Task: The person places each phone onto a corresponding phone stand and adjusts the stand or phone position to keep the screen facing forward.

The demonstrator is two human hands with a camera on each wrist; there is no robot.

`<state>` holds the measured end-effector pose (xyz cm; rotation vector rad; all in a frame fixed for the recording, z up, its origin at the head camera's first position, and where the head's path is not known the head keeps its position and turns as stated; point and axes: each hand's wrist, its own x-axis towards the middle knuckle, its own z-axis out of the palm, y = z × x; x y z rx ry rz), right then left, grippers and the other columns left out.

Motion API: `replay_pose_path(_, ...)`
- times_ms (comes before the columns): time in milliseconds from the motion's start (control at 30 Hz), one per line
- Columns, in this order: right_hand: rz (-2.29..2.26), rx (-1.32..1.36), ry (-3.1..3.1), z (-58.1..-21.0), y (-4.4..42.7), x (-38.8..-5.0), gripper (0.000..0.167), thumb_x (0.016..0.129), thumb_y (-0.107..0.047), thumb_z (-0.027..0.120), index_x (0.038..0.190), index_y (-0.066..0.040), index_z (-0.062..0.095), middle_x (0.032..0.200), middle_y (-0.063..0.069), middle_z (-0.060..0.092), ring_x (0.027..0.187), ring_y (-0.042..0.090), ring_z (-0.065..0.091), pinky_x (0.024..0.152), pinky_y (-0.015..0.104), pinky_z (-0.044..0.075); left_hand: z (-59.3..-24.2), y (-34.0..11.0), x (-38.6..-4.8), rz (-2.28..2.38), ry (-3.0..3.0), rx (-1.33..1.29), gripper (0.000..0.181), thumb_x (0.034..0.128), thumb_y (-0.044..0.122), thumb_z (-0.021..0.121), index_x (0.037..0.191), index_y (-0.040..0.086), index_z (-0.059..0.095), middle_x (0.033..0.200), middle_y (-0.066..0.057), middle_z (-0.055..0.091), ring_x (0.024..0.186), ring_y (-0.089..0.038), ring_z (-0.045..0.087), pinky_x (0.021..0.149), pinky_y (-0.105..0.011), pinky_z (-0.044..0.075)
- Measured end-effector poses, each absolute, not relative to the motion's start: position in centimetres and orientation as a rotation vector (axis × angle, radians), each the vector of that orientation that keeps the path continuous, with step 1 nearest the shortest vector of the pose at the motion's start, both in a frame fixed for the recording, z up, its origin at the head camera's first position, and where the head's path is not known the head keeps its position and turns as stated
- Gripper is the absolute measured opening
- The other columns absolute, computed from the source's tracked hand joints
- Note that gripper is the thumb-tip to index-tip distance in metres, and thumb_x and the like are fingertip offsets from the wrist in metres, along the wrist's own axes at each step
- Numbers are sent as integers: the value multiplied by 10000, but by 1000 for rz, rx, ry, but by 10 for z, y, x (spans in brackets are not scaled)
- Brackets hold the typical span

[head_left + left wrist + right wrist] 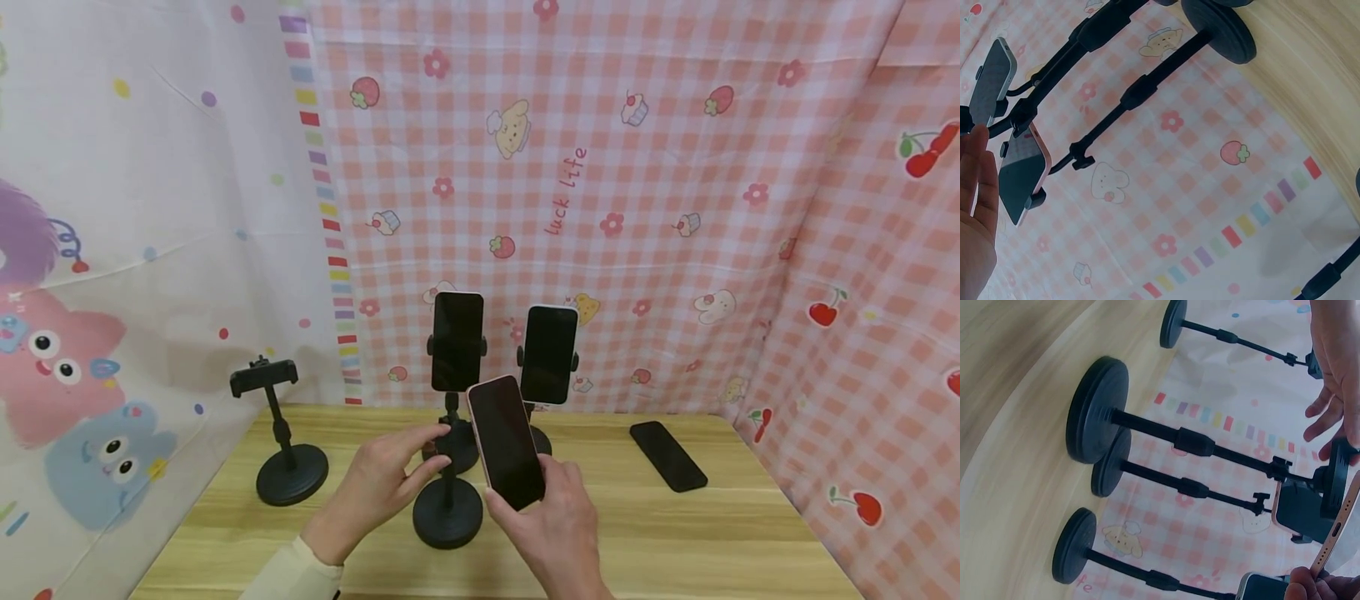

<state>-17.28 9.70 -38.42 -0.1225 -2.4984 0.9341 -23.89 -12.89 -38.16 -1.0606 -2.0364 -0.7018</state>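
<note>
Pink check cloth [637, 192] covers the back and right, and white cloth [180, 133] hangs on the left, so two base colours of cloth. Under that is one table [697, 550], pale wood grain.

Four black stands on it, all with round bases. One sits off to the left, the left stand [283, 437], with no phone in it. Two are at the back, the back middle stand [467, 450] and the back right stand [543, 442], each loaded with a phone. The fourth is the front stand [448, 512], nearest the person.

Two hands in the mix. Left hand [385, 468], cream sleeve, has thumb and finger pinching the front stand's clamp [1334, 478]. Right hand [552, 521] is curled round the lower end of a phone, thumb on one edge, fingers on the other.

Four phones total, all dark screens: the held phone [506, 437], tilted, pink-edged, just beside that clamp; the middle phone [457, 342] and right phone [550, 354], both upright in the back stands; and the flat phone [668, 456], lying near the table's right edge.
</note>
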Motion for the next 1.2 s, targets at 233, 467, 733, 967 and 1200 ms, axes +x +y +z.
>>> replay_pose_path(233, 969, -36, -2442, -386, 86, -173, 717, 695, -543, 851, 1151, -29, 646, 932, 32, 528, 782, 161, 541, 707, 373, 502, -383, -129, -237, -706, -2030, -1053, 393, 978, 368, 627, 1238, 74, 652, 944, 23, 703, 706, -26, 599, 618, -189, 492)
replay_pose_path(467, 996, -16, -2448, -385, 77, -173, 733, 697, -554, 850, 1169, -36, 636, 960, 28, 527, 813, 166, 550, 746, 382, 520, -382, -129, -237, -712, -2008, -1057, 403, 964, 326, 661, 1272, 66, 640, 960, 13, 716, 749, -51, 646, 612, -206, 500)
replay_pose_path(733, 983, 40, -2393, -386, 72, -175, 705, 690, -528, 858, 1151, -38, 649, 934, 18, 520, 781, 153, 545, 720, 368, 511, -380, -129, -238, -745, -2030, -1082, 400, 924, 241, 727, 1288, 109, 626, 1041, 45, 708, 837, -40, 669, 676, -239, 534)
replay_pose_path(967, 993, 60, -2354, -386, 66, -176, 706, 678, -519, 867, 1151, -42, 650, 936, 12, 526, 787, 147, 538, 723, 362, 506, -379, -128, -238, -753, -2035, -1088, 343, 978, 322, 645, 1262, 132, 630, 998, 60, 695, 818, -49, 666, 660, -232, 519)
replay_pose_path(1200, 1052, 53, -2381, -386, 61, -175, 707, 689, -513, 869, 1173, -52, 638, 939, -5, 513, 807, 130, 520, 725, 340, 498, -379, -128, -238, -724, -2028, -1070, 347, 1017, 421, 514, 1138, 125, 648, 939, 52, 688, 793, -56, 650, 647, -248, 521)
